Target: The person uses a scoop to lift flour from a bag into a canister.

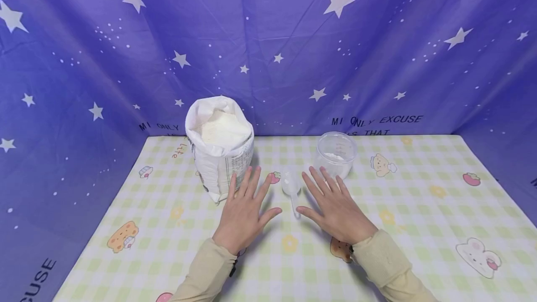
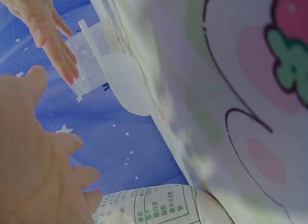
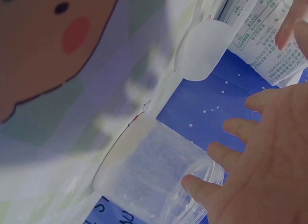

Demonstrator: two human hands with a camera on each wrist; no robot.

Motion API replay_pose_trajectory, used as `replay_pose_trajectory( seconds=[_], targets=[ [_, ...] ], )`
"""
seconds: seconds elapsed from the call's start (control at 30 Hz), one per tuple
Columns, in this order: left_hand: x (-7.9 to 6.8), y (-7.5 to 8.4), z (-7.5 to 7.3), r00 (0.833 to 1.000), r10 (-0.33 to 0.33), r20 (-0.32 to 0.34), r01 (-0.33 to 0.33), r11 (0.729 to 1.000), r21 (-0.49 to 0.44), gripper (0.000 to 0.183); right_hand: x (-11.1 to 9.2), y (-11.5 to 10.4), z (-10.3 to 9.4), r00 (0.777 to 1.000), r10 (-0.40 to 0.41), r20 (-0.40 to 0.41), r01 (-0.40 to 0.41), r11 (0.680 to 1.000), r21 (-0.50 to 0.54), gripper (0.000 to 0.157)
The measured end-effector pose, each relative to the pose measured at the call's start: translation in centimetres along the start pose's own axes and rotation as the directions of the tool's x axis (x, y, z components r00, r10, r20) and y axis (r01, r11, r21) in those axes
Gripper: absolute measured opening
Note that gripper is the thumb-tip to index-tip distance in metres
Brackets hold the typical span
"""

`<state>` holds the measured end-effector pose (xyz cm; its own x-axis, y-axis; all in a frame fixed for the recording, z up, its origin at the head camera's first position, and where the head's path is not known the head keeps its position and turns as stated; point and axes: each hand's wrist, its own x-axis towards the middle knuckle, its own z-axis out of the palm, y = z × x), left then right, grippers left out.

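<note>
Both hands hover palm down over the table with fingers spread and hold nothing. My left hand (image 1: 243, 216) is just in front of an open white bag (image 1: 222, 167) filled with pale powder, its fingertips overlapping the bag's lower front in the head view. In front of a clear plastic jar (image 1: 337, 157) is my right hand (image 1: 337, 211); the jar stands upright, lidless, with some white powder inside. Between the hands lies a white scoop (image 1: 291, 184), its handle (image 1: 296, 208) pointing toward me. The bag's printed side (image 2: 149, 207) shows in the left wrist view.
A checked tablecloth (image 1: 419, 227) with cartoon prints covers the table. Behind and beside it hangs a purple-blue curtain (image 1: 268, 27) with white stars, close behind the bag and jar.
</note>
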<state>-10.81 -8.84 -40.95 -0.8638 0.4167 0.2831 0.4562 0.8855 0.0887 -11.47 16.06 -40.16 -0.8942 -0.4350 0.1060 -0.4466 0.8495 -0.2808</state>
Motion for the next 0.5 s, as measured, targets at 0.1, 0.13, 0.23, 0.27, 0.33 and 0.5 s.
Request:
replay_pose_trajectory(
  seconds=[0.1,0.13,0.23,0.27,0.33,0.5],
  targets=[
    [-0.04,-0.05,0.00,1.000,0.000,-0.004,0.000,1.000,-0.004,0.076,0.01,-0.02,-0.02,1.000,0.000,0.000,0.000,1.000,0.001,0.078],
    [-0.06,-0.07,0.00,1.000,0.001,-0.006,-0.001,1.000,-0.006,0.076,0.00,-0.03,-0.04,1.000,0.000,0.000,0.000,1.000,0.001,0.078],
    [-0.13,-0.15,0.04,1.000,0.002,-0.013,-0.002,1.000,-0.008,0.075,-0.04,-0.04,-0.08,1.000,0.000,-0.003,0.000,1.000,-0.002,0.078],
    [-0.15,-0.17,0.06,1.000,0.001,-0.014,-0.001,1.000,-0.009,0.075,-0.04,-0.04,-0.09,1.000,0.000,-0.003,0.000,1.000,-0.004,0.078],
    [-0.19,-0.21,0.09,1.000,0.001,-0.017,-0.001,1.000,-0.009,0.075,-0.04,-0.06,-0.10,1.000,0.000,-0.004,0.000,1.000,-0.002,0.077],
    [-0.26,-0.26,0.13,1.000,0.002,-0.027,-0.002,1.000,-0.019,0.075,0.05,-0.12,-0.07,1.000,0.003,0.000,-0.003,1.000,0.011,0.077]
  ],
)
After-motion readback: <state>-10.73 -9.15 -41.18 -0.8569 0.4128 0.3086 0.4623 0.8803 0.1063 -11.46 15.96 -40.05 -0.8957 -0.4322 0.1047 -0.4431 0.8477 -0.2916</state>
